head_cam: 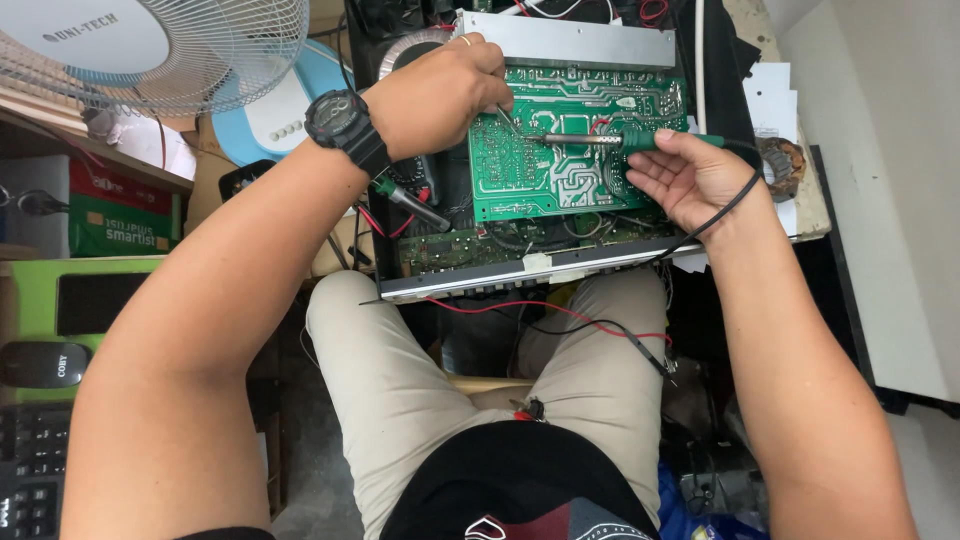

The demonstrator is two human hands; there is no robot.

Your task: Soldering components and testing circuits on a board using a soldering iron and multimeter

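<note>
A person sits with an opened electronic device across their lap, its green circuit board (pixel 570 150) facing up. Their right hand (pixel 690 175) lies palm-up beside the board's right edge, fingers curled around the green handle of a soldering iron (pixel 600 140) whose metal tip rests on the board. Their left hand (pixel 440 95), with a black wristwatch (pixel 340 122) on its wrist, rests over the board's upper left corner, fingertips pinching a thin piece of wire near the iron's tip. A white fan (pixel 160 50) stands to the left.
</note>
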